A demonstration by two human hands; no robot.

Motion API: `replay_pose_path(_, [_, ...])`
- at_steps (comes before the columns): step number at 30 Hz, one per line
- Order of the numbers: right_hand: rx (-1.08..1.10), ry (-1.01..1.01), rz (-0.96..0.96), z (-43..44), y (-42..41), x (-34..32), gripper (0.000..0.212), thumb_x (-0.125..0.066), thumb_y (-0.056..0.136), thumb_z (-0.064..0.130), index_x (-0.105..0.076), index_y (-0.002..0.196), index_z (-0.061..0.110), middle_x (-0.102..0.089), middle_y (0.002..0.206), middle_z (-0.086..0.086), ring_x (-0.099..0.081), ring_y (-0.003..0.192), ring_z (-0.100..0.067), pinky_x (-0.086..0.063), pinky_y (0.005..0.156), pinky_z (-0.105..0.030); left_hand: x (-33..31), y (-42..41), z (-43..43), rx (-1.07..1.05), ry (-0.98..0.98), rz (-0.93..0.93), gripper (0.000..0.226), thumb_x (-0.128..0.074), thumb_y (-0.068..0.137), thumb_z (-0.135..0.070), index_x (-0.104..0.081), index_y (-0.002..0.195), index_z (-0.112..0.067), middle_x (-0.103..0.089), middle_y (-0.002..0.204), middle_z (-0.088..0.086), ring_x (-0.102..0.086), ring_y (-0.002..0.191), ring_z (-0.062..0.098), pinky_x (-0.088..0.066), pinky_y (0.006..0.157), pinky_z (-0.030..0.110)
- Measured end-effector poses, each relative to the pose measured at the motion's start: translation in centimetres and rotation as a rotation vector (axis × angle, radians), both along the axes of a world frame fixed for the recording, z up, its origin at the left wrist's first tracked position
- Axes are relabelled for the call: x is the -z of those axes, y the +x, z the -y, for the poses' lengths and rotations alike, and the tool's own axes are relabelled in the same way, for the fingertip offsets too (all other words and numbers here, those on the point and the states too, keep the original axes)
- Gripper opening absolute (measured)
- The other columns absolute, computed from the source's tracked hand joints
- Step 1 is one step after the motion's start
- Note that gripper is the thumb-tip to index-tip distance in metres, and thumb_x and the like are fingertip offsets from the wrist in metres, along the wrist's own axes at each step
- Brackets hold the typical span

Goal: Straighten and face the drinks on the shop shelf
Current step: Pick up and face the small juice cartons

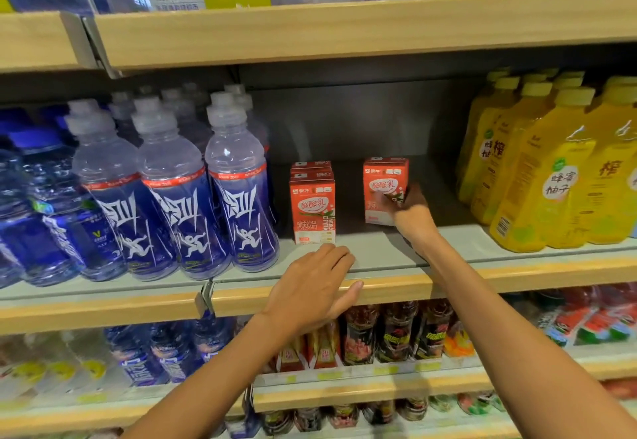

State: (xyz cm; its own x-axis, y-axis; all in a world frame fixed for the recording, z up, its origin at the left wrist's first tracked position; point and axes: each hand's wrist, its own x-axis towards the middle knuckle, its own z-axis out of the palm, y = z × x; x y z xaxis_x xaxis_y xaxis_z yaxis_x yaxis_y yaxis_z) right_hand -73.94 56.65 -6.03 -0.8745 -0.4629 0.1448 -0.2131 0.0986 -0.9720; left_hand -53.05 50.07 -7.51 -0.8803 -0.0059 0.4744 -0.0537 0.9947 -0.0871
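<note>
My right hand (412,213) gripped a boxy red-and-white carton (384,187); my left hand (312,283) lay flat, fingers relaxed, on the smooth wooden shelf edge (482,278)

Close head view down onto shelf (482,278)

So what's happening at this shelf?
A person is tidying drinks on a shop shelf. Their right hand grips a red carton that stands further back than the others. Their left hand rests open on the shelf's front edge, just in front of a row of matching cartons that already faces forward. Blue bottles stand to the left and yellow bottles to the right.
</note>
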Motion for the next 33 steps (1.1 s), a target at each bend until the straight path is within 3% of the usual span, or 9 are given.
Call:
replay_pose_path(3, [0.0, -0.06, -0.02, -1.8, 1.8, -0.8, 0.037, -0.061, 0.086, 0.047, -0.045, 0.111, 0.025, -0.059, 0.102, 0.007, -0.061, 0.087, -0.008, -0.046, 0.063, -0.016, -0.2, 0.2, 0.2, -0.003, 0.179, 0.017, 0.046, -0.032, 0.098, -0.046, -0.058, 0.121, -0.015, -0.06, 0.121, -0.002, -0.053, 0.11, 0.012, -0.047, 0.087, 0.028])
replay_pose_path(7, [-0.012, -0.082, -0.036, -4.0, 4.9, -2.5, 0.031, -0.055, 0.088, 0.053, -0.055, 0.103, 0.025, -0.066, 0.088, 0.009, -0.067, 0.066, 0.001, -0.043, 0.047, -0.007, -0.6, 0.3, 0.2, -0.029, 0.384, -0.019, 0.028, -0.048, 0.098, -0.032, -0.06, 0.118, -0.016, -0.061, 0.118, -0.003, -0.053, 0.109, 0.008, -0.045, 0.09, 0.025])
replay_pose_path(10, [-0.119, -0.134, -0.028, -5.7, 8.3, -3.5, 0.028, -0.053, 0.084, 0.057, -0.055, 0.096, 0.032, -0.069, 0.081, 0.012, -0.066, 0.072, 0.009, -0.045, 0.048, -0.005, -1.9, 0.5, -0.4, -0.078, 0.77, -0.137, 0.022, -0.052, 0.098, -0.028, -0.063, 0.114, -0.02, -0.064, 0.112, -0.008, -0.06, 0.101, 0.006, -0.048, 0.084, 0.016])
replay_pose_path(13, [-0.256, -0.165, 0.053, -6.7, 11.7, -3.7, 0.047, -0.052, 0.072, 0.065, -0.06, 0.102, 0.031, -0.073, 0.086, 0.014, -0.07, 0.078, -0.001, -0.051, 0.056, -0.011, -4.4, 0.6, -1.4, -0.027, 1.307, -0.262, 0.026, -0.049, 0.098, -0.029, -0.064, 0.116, -0.017, -0.068, 0.108, -0.005, -0.065, 0.1, 0.009, -0.053, 0.078, 0.017])
replay_pose_path(15, [-0.315, -0.148, 0.086, -6.7, 13.6, -3.3, 0.054, -0.053, 0.071, 0.066, -0.059, 0.11, 0.028, -0.073, 0.094, 0.01, -0.071, 0.083, -0.004, -0.052, 0.063, -0.015, -5.8, 0.9, -2.2, 0.044, 1.489, -0.29, 0.039, -0.049, 0.094, -0.042, -0.061, 0.121, -0.017, -0.069, 0.111, 0.0, -0.067, 0.1, 0.01, -0.054, 0.082, 0.021])
replay_pose_path(18, [-0.377, -0.18, 0.102, -6.2, 15.9, -2.6, 0.049, -0.054, 0.077, 0.06, -0.058, 0.114, 0.029, -0.072, 0.097, 0.011, -0.07, 0.086, -0.002, -0.053, 0.064, -0.014, -6.7, 1.4, -3.6, 0.03, 1.563, -0.298, 0.059, -0.048, 0.08, -0.057, -0.055, 0.125, -0.02, -0.068, 0.113, 0.002, -0.069, 0.098, 0.016, -0.056, 0.088, 0.035])
replay_pose_path(20, [-0.399, -0.215, 0.104, -5.8, 16.8, -2.3, 0.043, -0.054, 0.081, 0.056, -0.055, 0.117, 0.031, -0.071, 0.096, 0.017, -0.068, 0.087, 0.003, -0.051, 0.06, -0.01, -6.6, 1.7, -4.0, -0.045, 1.53, -0.329, 0.057, -0.048, 0.084, -0.056, -0.05, 0.129, -0.021, -0.066, 0.115, 0.003, -0.069, 0.098, 0.018, -0.056, 0.089, 0.038])
replay_pose_path(29, [-0.416, -0.282, 0.076, -5.2, 18.3, -1.0, 0.041, -0.063, 0.078, 0.048, -0.055, 0.114, 0.031, -0.07, 0.101, 0.017, -0.066, 0.093, 0.003, -0.049, 0.069, -0.008, -5.7, 3.4, -2.4, -0.011, 1.541, -0.45, 0.043, -0.05, 0.084, -0.052, -0.059, 0.111, -0.021, -0.072, 0.098, 0.0, -0.072, 0.086, 0.012, -0.056, 0.066, 0.019])
replay_pose_path(33, [-0.241, -0.241, -0.107, -4.4, 19.6, -0.3, 0.033, -0.062, 0.08, 0.048, -0.05, 0.108, 0.036, -0.065, 0.095, 0.021, -0.064, 0.089, 0.002, -0.052, 0.068, -0.013, -5.4, 3.9, -2.3, -0.042, 1.432, -0.45, 0.055, -0.046, 0.082, -0.056, -0.055, 0.119, -0.017, -0.069, 0.104, -0.001, -0.07, 0.092, 0.01, -0.056, 0.071, 0.017])
